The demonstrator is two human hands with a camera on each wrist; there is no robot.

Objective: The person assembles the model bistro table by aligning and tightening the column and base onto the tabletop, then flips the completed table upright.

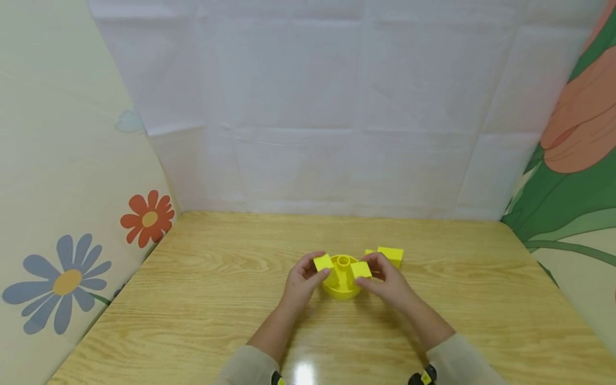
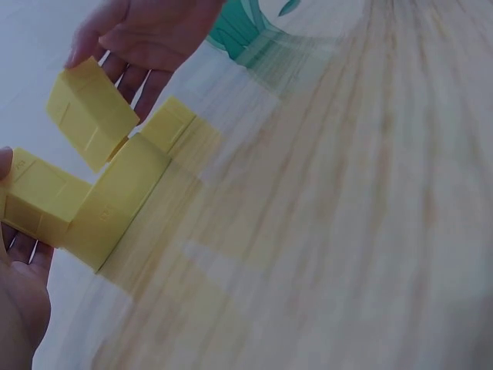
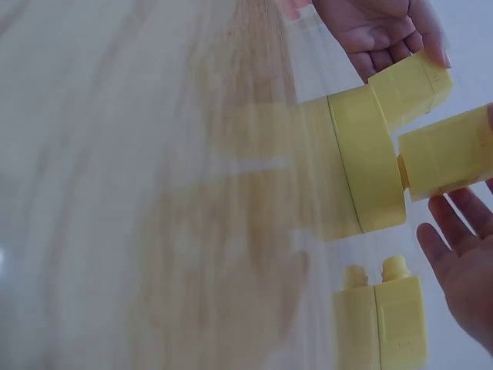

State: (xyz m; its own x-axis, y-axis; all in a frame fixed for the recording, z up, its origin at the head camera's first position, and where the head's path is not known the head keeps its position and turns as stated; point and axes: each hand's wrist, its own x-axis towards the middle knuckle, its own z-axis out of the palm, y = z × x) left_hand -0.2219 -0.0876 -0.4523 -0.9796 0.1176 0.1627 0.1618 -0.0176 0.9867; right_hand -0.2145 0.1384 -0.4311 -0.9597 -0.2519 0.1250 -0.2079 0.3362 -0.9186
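Note:
My left hand pinches a yellow block between thumb and fingers, at the left rim of a round yellow base. Opposite it, my right hand holds a second yellow block at the base's right side. A hollow post rises from the middle of the base, which stands on the table. In the right wrist view, a short peg sticks out of the right-hand block towards the base. Whether the pegs sit in the base cannot be told.
Another yellow block with a knob lies on the wooden table just behind my right hand. A white cloth hangs at the table's back edge. Flower-patterned panels stand at the sides.

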